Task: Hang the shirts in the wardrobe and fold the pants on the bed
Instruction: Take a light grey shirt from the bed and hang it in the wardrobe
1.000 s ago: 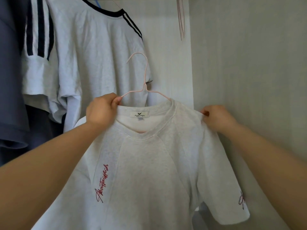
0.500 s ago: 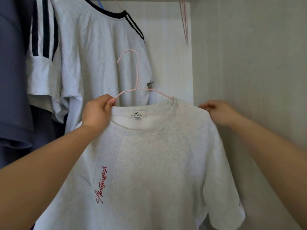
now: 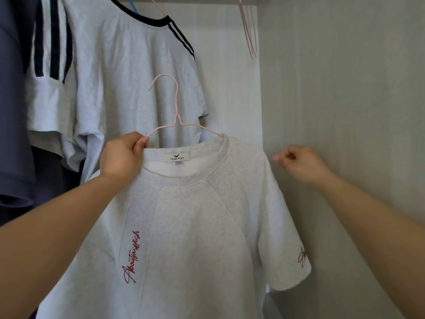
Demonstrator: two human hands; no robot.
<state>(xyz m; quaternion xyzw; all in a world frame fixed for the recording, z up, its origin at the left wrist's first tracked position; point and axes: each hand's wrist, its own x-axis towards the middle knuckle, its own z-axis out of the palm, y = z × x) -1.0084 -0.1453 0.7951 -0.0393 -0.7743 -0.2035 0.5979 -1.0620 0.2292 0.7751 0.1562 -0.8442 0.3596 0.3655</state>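
Since half a second ago my right hand [image 3: 301, 163] has let go of the shoulder; it sits just beside it, fingers clenched on nothing. My left hand [image 3: 122, 155] pinches the collar of the light marl T-shirt [image 3: 195, 226], which is draped on one pink wire hanger [image 3: 176, 116], its hook free in front of the rail clothes. Behind hang two white navy-striped T-shirts [image 3: 128, 77] and one blue-grey garment [image 3: 11, 111]. Spare pink hangers [image 3: 248, 31] dangle top right; I cannot count them. A pale wardrobe side wall [image 3: 345, 111] closes the right.
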